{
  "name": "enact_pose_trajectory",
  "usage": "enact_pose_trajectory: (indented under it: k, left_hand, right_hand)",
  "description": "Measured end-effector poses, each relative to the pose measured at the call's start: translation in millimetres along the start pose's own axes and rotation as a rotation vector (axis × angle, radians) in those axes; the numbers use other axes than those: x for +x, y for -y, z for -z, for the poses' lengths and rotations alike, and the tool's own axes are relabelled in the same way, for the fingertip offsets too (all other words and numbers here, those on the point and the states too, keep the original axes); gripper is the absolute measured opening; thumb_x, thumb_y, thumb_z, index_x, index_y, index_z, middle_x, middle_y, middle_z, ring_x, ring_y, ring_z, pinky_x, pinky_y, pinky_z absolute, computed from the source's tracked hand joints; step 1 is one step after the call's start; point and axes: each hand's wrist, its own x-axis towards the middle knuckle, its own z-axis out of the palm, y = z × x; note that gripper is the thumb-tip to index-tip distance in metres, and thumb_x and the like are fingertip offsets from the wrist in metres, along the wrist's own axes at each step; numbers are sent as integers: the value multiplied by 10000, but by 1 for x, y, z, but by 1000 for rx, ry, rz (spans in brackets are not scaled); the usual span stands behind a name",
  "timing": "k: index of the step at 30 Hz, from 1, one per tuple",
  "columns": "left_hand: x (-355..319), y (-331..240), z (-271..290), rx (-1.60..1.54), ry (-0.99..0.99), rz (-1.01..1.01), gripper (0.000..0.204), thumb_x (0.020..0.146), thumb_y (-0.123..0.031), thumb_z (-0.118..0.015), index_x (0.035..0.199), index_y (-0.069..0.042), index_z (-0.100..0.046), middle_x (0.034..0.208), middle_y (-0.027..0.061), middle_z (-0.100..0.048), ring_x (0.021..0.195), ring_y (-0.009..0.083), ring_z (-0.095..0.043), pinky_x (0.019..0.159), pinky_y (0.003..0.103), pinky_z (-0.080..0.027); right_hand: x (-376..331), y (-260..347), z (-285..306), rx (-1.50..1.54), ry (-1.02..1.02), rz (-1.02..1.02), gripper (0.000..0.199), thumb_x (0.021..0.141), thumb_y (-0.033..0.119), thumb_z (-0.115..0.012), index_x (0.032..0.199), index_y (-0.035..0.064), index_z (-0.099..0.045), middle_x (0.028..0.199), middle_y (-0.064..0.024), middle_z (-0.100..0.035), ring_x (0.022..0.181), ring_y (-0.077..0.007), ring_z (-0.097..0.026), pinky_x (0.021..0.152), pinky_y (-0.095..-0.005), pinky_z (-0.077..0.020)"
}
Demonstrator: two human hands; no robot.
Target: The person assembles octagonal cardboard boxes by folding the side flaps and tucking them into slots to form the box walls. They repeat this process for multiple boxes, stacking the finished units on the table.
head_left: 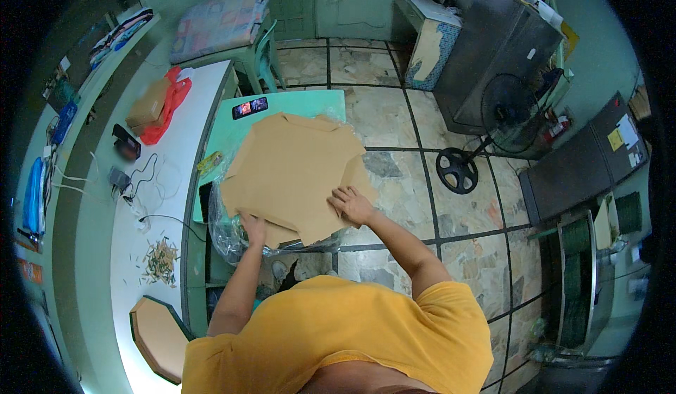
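Note:
A large brown cardboard sheet (296,169), cut to a many-sided outline with folded flaps along its edges, lies over the small mint-green table (303,102). At its near left edge, my left hand (253,230) grips the rim, part of its fingers hidden. My right hand (351,205) rests on a flap at the near right, palm down and fingers apart. Clear plastic wrap (232,241) bunches out from beneath the sheet on the left. A phone with a lit screen (250,108) sits beyond it on the table.
Along the left runs a white counter (151,214) bearing a pile of small strips (161,262), an octagonal dark-rimmed tray (160,338), cables, and a box by a red bag (167,109). A standing fan (458,171) is on the tiled floor at right, near dark refrigerators.

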Motion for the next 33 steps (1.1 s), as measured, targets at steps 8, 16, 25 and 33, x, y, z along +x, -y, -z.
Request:
enact_pose_trajectory:
  k: [8,16,25,33]
  left_hand:
    - [-3,-22,18,738,674,-706,224,756,-191,-669,960,-109,-706,1079,91,-647,1117,266,-544,996,429,-370]
    - [14,7,28,470,750,-822,264,815,-357,-672,899,-112,-724,971,98,-676,1064,291,-561,964,440,-370]
    - [6,-19,22,549,755,-854,189,816,-295,-683,887,-120,-700,858,61,-672,917,257,-613,948,426,-363]
    - [-16,-8,7,360,615,-794,119,810,-184,-687,870,-89,-648,869,69,-661,938,269,-615,1011,455,-352]
  right_hand:
    - [30,-17,12,20,107,214,223,809,176,-549,978,80,-658,1066,-65,-637,1078,-267,-559,976,-401,-422]
    - [44,-6,-1,437,71,288,107,791,101,-628,868,37,-666,833,-155,-665,838,-325,-640,753,-417,-509]
    - [38,12,-5,208,-46,147,158,803,99,-591,931,27,-649,947,-150,-667,964,-334,-624,852,-416,-494]
    - [0,45,2,-277,188,203,870,751,328,-631,1401,-133,-282,1494,-286,-265,1413,-398,-241,1166,-476,-201]
